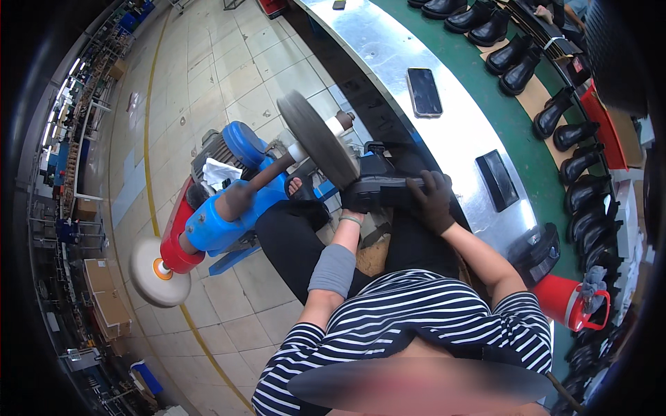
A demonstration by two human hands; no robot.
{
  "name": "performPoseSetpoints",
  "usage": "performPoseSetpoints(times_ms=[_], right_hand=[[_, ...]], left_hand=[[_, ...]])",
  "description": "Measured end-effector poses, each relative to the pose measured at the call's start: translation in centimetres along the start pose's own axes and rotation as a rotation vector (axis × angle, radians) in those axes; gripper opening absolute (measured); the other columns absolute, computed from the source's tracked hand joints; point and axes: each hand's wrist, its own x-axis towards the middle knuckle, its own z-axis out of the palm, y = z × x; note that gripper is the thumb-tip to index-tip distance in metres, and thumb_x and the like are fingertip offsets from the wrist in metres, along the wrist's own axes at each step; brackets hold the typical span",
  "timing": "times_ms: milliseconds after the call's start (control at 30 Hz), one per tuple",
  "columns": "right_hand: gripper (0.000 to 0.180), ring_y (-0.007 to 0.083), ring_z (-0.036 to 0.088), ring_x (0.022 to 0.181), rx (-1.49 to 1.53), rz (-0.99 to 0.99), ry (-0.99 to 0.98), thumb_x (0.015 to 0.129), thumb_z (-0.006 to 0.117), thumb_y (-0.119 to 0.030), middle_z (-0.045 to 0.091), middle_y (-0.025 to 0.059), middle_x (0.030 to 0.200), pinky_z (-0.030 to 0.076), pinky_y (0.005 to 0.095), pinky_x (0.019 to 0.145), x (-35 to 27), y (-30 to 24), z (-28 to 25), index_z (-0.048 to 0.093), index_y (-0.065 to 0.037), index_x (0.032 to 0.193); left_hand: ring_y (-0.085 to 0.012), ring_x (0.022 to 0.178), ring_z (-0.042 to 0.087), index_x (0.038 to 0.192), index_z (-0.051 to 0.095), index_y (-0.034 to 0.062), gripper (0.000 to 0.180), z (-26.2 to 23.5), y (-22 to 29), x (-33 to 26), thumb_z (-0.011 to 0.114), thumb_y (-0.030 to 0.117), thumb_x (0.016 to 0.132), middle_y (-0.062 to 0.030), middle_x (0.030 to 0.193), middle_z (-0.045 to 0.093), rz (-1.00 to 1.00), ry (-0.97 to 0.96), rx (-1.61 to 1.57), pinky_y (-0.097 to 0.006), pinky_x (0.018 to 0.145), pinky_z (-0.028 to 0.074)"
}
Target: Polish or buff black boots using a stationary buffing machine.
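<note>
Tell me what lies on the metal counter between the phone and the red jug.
In the head view, a flat black rectangular pad lies on the metal counter between the phone and the red jug. A round black object sits just before the jug.

A buffing machine [229,201] is standing on the floor [208,76] left of the counter [388,62]. A phone [424,91] is lying mid-counter; boots [576,166] are lining its far right edge, a jug [569,301] sitting at its near end.
</note>
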Motion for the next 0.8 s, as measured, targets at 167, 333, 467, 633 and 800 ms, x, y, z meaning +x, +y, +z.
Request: performPoseSetpoints(times_ms=[167, 333, 467, 633, 800], right_hand=[[0.066, 0.0292, 0.045, 0.1, 0.19, -0.085, 0.134, 0.061, 0.07, -0.034, 0.047, 0.0095, 0.113, 0.034, 0.0491, 0.083, 4.8, -1.6, 2.4, 0.05, -0.021, 0.122], [0.064, 0.0298, 0.045, 0.103, 0.172, -0.209, 0.048, 0.061, 0.071, -0.035, 0.047, 0.0101, 0.114, 0.035, 0.0477, 0.082, 5.2, -2.0, 3.4, 0.049, -0.019, 0.119], [0.059, 0.029, 0.044, 0.104, 0.174, -0.268, 0.063, 0.064, 0.07, -0.03, 0.046, 0.0095, 0.113, 0.034, 0.0483, 0.086, 6.0, -3.9, 4.2, 0.049, -0.021, 0.118], [0.057, 0.0298, 0.044, 0.106, 0.203, -0.319, 0.081, 0.065, 0.068, -0.023, 0.046, 0.0098, 0.112, 0.033, 0.0508, 0.091, 6.2, -5.2, 4.6, 0.048, -0.022, 0.119], [0.062, 0.0322, 0.043, 0.11, 0.249, -0.154, 0.159, 0.063, 0.07, -0.021, 0.045, 0.0125, 0.115, 0.033, 0.0505, 0.092, 5.1, -5.6, 3.9, 0.048, -0.02, 0.12]], left_hand=[[-0.0267, 0.122, 0.046, 0.133, 0.044, 0.0056, 0.046, -7.2, 0.0, 1.6, 0.032, 0.033, 0.098, -0.0115, 0.134, 0.048, 0.462, 0.098, 0.668, -0.039, 0.105, 0.035], [-0.0224, 0.129, 0.039, 0.135, 0.04, 0.0045, 0.045, -3.5, 2.5, -1.2, 0.036, 0.026, 0.096, -0.0114, 0.139, 0.042, 0.477, 0.116, 0.73, -0.034, 0.108, 0.03], [-0.0235, 0.127, 0.04, 0.135, 0.04, 0.0051, 0.046, -3.4, 3.8, -3.2, 0.035, 0.028, 0.096, -0.0117, 0.138, 0.043, 0.388, 0.105, 0.462, -0.035, 0.108, 0.031], [-0.0254, 0.126, 0.042, 0.135, 0.041, 0.006, 0.046, -3.9, 4.6, -5.8, 0.035, 0.031, 0.096, -0.0121, 0.137, 0.044, 0.229, 0.076, 0.009, -0.038, 0.108, 0.031], [-0.0272, 0.124, 0.044, 0.135, 0.041, 0.0069, 0.047, -4.1, 5.0, -7.2, 0.035, 0.033, 0.097, -0.0125, 0.135, 0.046, 0.078, 0.032, -0.445, -0.04, 0.108, 0.032]])
